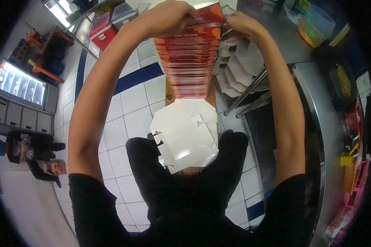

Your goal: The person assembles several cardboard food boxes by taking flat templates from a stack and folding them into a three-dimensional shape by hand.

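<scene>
On a wooden plank (170, 91), glossy red cartons (188, 69) with orange patches form a tall, thin-layered stack. At its top, the left hand (171, 18) holds the left side of the uppermost carton (210, 15); the right hand (244, 27) bends its fingers at the opposite edge, whether pinching, one cannot tell. Nearer lies smooth, notched white cardboard (185, 131), above white floor tiles (130, 113).

Left head-worn fisheye, close above the lap (187, 189), facing steeply down toward the red carton stack (188, 61)

The red boxes (189, 68) are glossy card, the counter (292, 45) smooth metal.
</scene>
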Available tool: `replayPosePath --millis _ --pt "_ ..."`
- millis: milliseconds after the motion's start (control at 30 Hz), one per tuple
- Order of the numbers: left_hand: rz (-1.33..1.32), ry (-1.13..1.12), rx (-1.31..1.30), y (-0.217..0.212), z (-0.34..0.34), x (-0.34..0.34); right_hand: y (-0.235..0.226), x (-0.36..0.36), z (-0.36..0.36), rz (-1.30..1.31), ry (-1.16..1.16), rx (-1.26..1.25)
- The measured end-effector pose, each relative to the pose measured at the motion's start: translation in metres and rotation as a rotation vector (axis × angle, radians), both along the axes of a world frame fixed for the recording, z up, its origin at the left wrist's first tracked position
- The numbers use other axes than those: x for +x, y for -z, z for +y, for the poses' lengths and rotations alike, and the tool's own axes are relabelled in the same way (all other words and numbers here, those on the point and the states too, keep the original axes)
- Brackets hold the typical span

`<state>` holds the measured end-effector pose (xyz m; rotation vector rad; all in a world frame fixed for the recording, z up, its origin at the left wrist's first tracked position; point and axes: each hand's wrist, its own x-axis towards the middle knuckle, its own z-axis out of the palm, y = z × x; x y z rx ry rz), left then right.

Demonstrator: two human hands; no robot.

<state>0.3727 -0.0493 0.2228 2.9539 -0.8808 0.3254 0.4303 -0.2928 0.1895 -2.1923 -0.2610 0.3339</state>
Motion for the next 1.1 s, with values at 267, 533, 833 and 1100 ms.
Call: replayPosePath --millis 267,533,833,1100 --pt "-0.256 0.038 0.16 0.016 -0.02 -0.008 0.0 -0.001 -0.018 0.071 -0.119 0.249" --pt "-0.173 0.073 0.127 0.008 -0.013 -0.016 0.001 0.012 -0.008 -0.032 -0.076 0.121" --pt "0.022 0.119 0.053 -0.003 0.008 -0.018 0.006 0.029 0.006 -0.157 0.056 0.146" --pt "-0.149 0.094 0.052 0.029 0.027 0.002 0.011 0.013 0.008 -0.272 0.088 0.149"
